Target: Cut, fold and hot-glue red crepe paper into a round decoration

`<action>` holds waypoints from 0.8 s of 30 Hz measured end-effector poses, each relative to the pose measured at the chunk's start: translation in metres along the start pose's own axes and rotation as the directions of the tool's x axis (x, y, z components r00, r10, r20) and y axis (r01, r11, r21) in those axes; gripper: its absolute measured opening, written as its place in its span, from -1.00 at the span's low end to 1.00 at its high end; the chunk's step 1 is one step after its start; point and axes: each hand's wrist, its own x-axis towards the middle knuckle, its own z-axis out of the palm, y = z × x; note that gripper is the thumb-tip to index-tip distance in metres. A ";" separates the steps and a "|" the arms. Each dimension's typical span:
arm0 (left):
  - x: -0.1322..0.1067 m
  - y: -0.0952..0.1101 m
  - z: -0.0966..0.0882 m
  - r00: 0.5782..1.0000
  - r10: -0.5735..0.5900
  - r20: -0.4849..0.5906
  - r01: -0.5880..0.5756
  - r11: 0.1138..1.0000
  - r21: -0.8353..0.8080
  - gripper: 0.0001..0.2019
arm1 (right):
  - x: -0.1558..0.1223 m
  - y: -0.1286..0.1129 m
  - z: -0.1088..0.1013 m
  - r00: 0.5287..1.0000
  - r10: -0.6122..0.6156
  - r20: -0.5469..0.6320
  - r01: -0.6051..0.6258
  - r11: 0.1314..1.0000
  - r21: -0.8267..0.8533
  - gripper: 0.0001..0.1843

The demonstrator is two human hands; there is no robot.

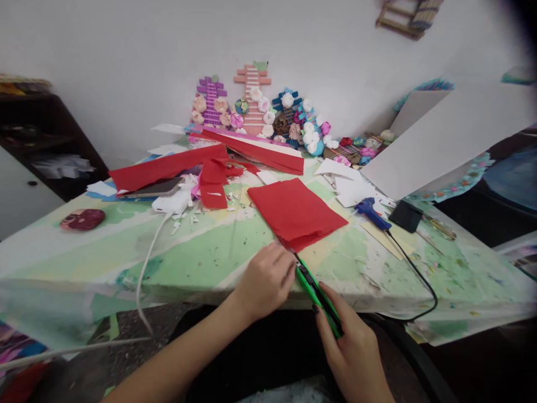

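Observation:
My right hand (352, 341) is wrapped around a green utility knife (314, 288), which points up and left toward the near corner of a folded red sheet (297, 212). The sheet lies flat on the table and looks like crepe paper or felt; its near edges are uneven. My left hand (268, 280) has its fingers curled together right at that corner, beside the knife's tip. What those fingers pinch is hidden behind them.
Red strips (168, 166), a phone (153, 188), a white adapter with a cable (172, 201) and scraps lie left. A blue glue gun (372, 214), a dark box (405, 216) and scissors (440, 228) are right. Flower-decorated stick crafts (253, 101) lean on the wall.

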 end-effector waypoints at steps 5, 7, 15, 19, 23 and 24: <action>0.014 -0.011 0.006 0.991 -0.106 -0.079 0.121 0.968 0.222 -0.66 | 0.005 -0.006 0.004 0.994 0.091 0.053 -0.094 0.995 0.046 -0.62; 0.020 -0.010 0.011 0.995 -0.100 -0.017 0.100 0.942 0.320 -0.72 | 0.006 -0.010 0.004 0.988 0.123 0.092 -0.131 0.988 0.079 -0.60; 0.016 0.000 0.019 0.995 -0.089 0.055 0.057 0.904 0.424 -0.83 | 0.001 -0.010 -0.003 0.955 0.204 0.214 -0.265 0.913 0.310 -0.57; 0.010 0.003 0.019 0.994 -0.097 0.050 0.067 0.903 0.425 -0.82 | 0.001 -0.001 -0.002 0.949 0.241 0.201 -0.304 0.869 0.391 -0.58; 0.007 0.006 0.019 0.979 -0.193 0.064 0.151 0.901 0.408 -0.82 | 0.002 0.006 0.001 0.947 0.235 0.219 -0.312 0.832 0.459 -0.59; 0.007 0.006 0.019 0.971 -0.226 0.072 0.180 0.899 0.398 -0.82 | 0.002 0.007 0.001 0.946 0.235 0.225 -0.316 0.826 0.467 -0.59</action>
